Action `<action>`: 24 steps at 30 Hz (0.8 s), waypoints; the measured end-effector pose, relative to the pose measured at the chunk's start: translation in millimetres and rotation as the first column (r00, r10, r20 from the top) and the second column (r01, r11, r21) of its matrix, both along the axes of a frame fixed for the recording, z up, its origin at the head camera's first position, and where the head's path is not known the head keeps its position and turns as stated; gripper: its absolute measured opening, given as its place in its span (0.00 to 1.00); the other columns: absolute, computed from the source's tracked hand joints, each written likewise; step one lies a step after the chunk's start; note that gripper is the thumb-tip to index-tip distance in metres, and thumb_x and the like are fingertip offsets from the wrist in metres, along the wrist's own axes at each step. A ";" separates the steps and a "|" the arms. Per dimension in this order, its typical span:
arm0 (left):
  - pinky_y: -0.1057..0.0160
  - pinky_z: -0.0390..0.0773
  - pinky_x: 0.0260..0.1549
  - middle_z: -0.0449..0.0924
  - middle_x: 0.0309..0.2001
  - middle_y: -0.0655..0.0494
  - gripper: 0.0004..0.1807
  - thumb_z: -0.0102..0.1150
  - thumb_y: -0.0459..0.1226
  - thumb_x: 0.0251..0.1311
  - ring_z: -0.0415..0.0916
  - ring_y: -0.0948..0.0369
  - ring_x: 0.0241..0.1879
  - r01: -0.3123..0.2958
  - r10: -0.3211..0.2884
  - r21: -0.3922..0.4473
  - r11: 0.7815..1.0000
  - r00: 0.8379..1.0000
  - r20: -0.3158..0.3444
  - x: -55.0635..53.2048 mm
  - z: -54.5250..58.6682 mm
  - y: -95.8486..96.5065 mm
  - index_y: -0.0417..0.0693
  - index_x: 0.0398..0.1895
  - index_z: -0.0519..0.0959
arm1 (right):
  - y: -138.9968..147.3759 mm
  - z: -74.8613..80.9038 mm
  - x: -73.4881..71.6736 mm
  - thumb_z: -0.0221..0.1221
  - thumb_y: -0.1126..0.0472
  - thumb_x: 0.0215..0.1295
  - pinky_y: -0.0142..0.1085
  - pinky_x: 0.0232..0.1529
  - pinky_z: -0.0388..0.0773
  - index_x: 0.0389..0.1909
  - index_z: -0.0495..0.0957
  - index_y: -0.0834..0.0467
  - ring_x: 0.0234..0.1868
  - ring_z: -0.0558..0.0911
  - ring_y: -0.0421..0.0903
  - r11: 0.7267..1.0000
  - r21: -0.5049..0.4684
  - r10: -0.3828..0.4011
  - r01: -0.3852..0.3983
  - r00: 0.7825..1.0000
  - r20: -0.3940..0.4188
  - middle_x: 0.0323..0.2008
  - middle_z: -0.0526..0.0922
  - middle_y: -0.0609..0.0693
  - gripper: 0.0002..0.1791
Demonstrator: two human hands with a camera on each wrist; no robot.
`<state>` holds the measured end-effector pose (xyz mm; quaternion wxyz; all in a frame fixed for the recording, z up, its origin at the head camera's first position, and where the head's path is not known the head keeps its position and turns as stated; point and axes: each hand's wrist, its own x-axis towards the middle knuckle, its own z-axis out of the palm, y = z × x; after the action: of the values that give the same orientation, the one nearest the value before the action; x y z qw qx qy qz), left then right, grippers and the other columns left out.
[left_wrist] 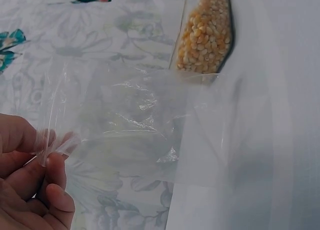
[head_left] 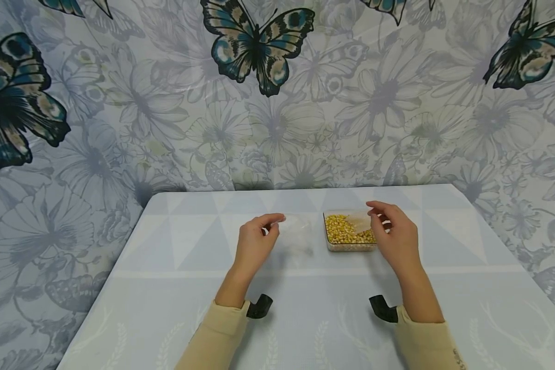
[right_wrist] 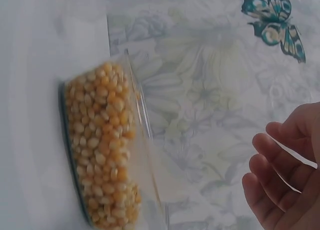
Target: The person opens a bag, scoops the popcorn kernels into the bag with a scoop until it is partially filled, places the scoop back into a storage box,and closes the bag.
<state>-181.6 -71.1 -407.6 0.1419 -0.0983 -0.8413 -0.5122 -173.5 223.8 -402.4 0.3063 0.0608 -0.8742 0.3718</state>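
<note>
Across pale patterned worktop [head_left: 314, 308], clear box [head_left: 351, 247] stands right of centre; transparent bag [left_wrist: 135, 120] left of it, edge pinched by left hand [head_left: 255, 240]; right hand [head_left: 399, 237] near box, fingers loosely bent, slightly parted; pale translucent piece [head_left: 359, 221] rests among yellow corn kernels [head_left: 339, 229] in box

Glass corn container [head_left: 351, 247] on pale table [head_left: 314, 313]
</note>
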 end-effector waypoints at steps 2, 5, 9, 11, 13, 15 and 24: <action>0.71 0.67 0.22 0.89 0.41 0.53 0.14 0.56 0.29 0.64 0.74 0.61 0.31 -0.004 0.004 -0.005 1.000 1.000 -0.007 -0.4 -0.6 -0.4 0.49 0.45 0.88 | 5.7 -2.5 -2.0 0.57 0.67 0.68 0.15 0.35 0.68 0.52 0.84 0.57 0.36 0.72 0.23 0.999 0.004 -0.044 0.044 0.999 0.012 0.39 0.86 0.54 0.14; 0.70 0.67 0.23 0.89 0.41 0.54 0.14 0.57 0.29 0.64 0.75 0.61 0.32 -0.007 0.007 -0.007 1.000 1.000 -0.010 -1.1 -1.3 -0.9 0.50 0.45 0.88 | 13.9 -6.9 -4.8 0.56 0.66 0.69 0.16 0.36 0.67 0.51 0.84 0.58 0.37 0.77 0.34 0.994 0.016 -0.111 0.111 0.993 0.045 0.40 0.86 0.54 0.14; 0.70 0.67 0.23 0.89 0.41 0.54 0.14 0.56 0.30 0.64 0.74 0.61 0.32 -0.006 0.006 -0.001 1.000 1.000 -0.002 -1.6 -2.0 -1.4 0.50 0.45 0.88 | 24.0 -14.0 -7.7 0.53 0.65 0.70 0.24 0.38 0.69 0.51 0.84 0.58 0.40 0.80 0.49 0.983 0.021 -0.182 0.181 0.979 0.094 0.42 0.85 0.56 0.15; 0.70 0.66 0.22 0.89 0.41 0.54 0.14 0.56 0.30 0.64 0.74 0.61 0.32 -0.004 0.004 0.005 1.000 1.000 -0.001 -1.8 -2.1 -1.9 0.50 0.45 0.88 | 28.1 -18.0 -9.2 0.52 0.65 0.70 0.30 0.40 0.71 0.51 0.84 0.59 0.42 0.80 0.52 0.978 0.014 -0.207 0.207 0.971 0.123 0.44 0.84 0.57 0.16; 0.70 0.66 0.22 0.89 0.41 0.54 0.14 0.56 0.29 0.64 0.74 0.61 0.32 -0.002 0.002 0.007 1.000 1.000 -0.002 -1.8 -1.9 -2.2 0.49 0.45 0.88 | 31.7 -22.7 -10.8 0.51 0.64 0.70 0.37 0.42 0.73 0.52 0.84 0.59 0.44 0.80 0.54 0.973 0.012 -0.228 0.229 0.960 0.160 0.46 0.83 0.59 0.16; 0.70 0.66 0.22 0.89 0.41 0.54 0.14 0.56 0.30 0.64 0.74 0.61 0.32 0.000 0.000 0.008 1.000 1.000 -0.003 -2.0 -2.1 -2.4 0.49 0.45 0.88 | 34.1 -27.2 -12.1 0.51 0.63 0.70 0.41 0.43 0.74 0.54 0.83 0.59 0.46 0.79 0.55 0.972 0.017 -0.234 0.236 0.950 0.205 0.49 0.82 0.60 0.17; 0.70 0.67 0.22 0.89 0.41 0.56 0.14 0.56 0.30 0.65 0.75 0.62 0.32 0.000 0.000 0.005 1.000 1.000 0.006 -2.4 -3.4 -2.2 0.50 0.45 0.88 | 37.5 -38.7 -16.9 0.51 0.60 0.71 0.42 0.48 0.72 0.60 0.75 0.61 0.51 0.79 0.56 0.974 -0.050 -0.193 0.221 0.922 0.335 0.56 0.79 0.60 0.19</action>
<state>-184.0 -73.3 -411.0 0.1398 -0.0966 -0.8403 -0.5148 -190.5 261.3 -441.0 0.1963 -0.1081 -0.8975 0.3798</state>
